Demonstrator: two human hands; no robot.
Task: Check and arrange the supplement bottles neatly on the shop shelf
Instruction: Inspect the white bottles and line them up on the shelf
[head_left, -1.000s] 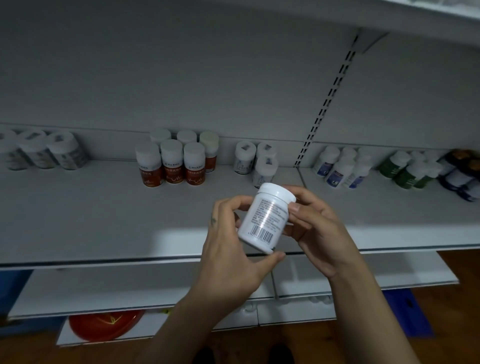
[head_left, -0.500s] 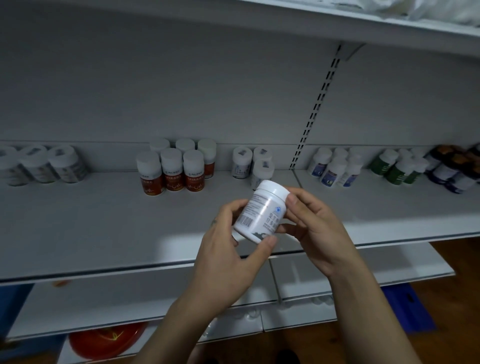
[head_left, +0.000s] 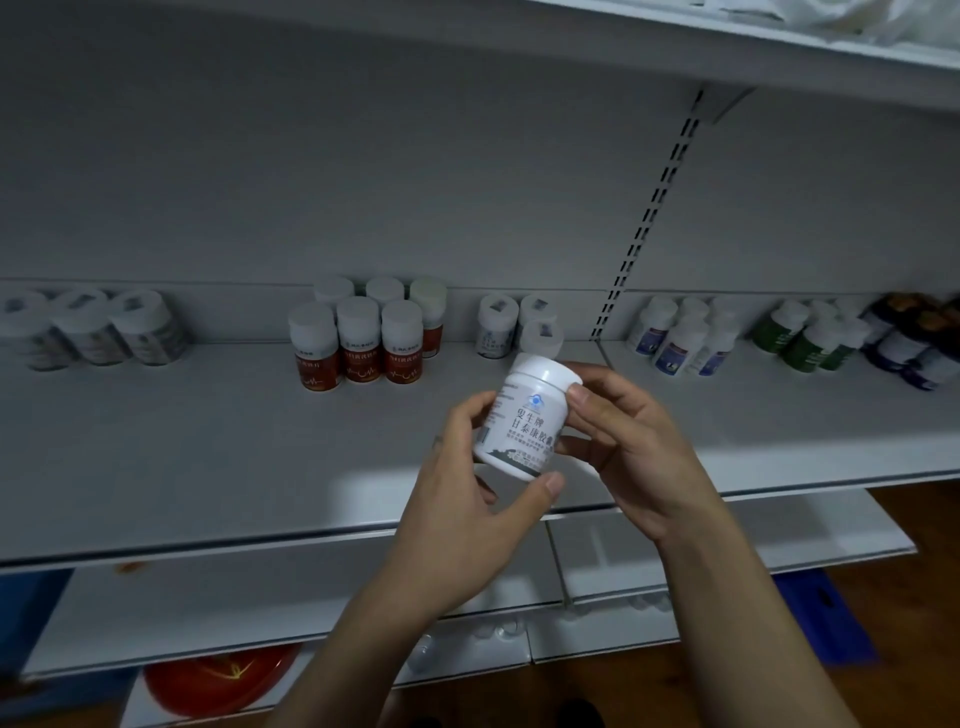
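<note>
A white supplement bottle (head_left: 524, 418) with a white cap and a printed front label is held tilted above the front of the white shelf (head_left: 208, 467). My left hand (head_left: 457, 499) grips its lower part, thumb under the base. My right hand (head_left: 628, 436) pinches its cap end and right side with the fingertips. Behind it on the shelf stand a few matching white bottles (head_left: 498, 325), partly hidden by the held one.
Orange-labelled bottles (head_left: 358, 340) stand in two rows at the shelf's back. White bottles (head_left: 98, 330) lie at the far left. Blue-labelled (head_left: 680, 338), green (head_left: 810, 335) and dark bottles (head_left: 914, 338) sit right of the slotted upright (head_left: 644, 218). Lower shelves and a red object (head_left: 218, 680) are below.
The bottle has been turned in my hands: the barcode side faced me before, now the front label does. The view has tilted slightly upward.
</note>
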